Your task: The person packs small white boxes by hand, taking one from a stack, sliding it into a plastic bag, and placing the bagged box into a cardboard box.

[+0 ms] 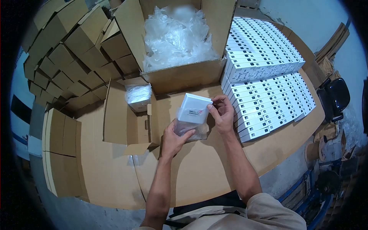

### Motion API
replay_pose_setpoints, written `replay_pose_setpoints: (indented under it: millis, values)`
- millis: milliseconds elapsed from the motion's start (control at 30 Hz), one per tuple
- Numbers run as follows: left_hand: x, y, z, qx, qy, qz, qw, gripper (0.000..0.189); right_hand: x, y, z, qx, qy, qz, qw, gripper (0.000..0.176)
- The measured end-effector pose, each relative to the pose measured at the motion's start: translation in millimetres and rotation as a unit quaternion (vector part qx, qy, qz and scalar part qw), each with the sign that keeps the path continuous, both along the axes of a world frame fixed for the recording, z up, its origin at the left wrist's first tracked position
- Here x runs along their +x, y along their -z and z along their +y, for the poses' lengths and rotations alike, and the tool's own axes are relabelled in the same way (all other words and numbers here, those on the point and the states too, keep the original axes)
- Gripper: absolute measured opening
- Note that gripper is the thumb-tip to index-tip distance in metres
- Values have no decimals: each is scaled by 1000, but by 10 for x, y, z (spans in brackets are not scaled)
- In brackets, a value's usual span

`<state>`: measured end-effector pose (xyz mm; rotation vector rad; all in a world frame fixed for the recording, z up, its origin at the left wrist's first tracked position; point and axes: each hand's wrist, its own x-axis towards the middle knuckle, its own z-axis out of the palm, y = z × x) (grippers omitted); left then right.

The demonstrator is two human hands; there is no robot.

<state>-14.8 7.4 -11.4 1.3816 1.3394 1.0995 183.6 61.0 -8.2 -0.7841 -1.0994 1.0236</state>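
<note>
A small white box (pixel 194 107) with printed lettering is partly inside a clear plastic bag (pixel 188 129). My left hand (pixel 175 138) is closed on the bag around the lower end of the box. My right hand (pixel 223 114) pinches the upper right corner of the box between thumb and fingers. To the left stands an open cardboard carton (pixel 122 128), its flaps spread out. Wrapped packs (pixel 138 96) in clear plastic lie at the far end inside this carton.
A large cardboard box (pixel 184 78) full of clear bags (pixel 176 38) stands behind my hands. Stacked rows of white boxes (pixel 268 99) fill the right side. Folded-open cartons (pixel 73 57) are piled at back left, and closed cartons (pixel 63 153) stand at the left edge.
</note>
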Motion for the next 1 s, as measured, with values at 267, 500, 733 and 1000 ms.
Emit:
replay_pose_setpoints:
  millis: [267, 500, 733, 1000]
  values:
    - [19, -43, -6, -25, 12, -83, 996, 42, -36, -31, 5, -1, 5, -37, 999, 20]
    - [-20, 217, 73, -43, -35, -165, 985, 35, -6, 22, 8, -68, -64, -71, 993, 28]
    - [-4, 226, 88, -87, -77, -326, 938, 39, 17, -111, -57, -87, -174, -154, 969, 68]
    - [-33, 250, 101, -86, -68, -316, 942, 41, 26, -65, -49, -102, -182, -171, 963, 77]
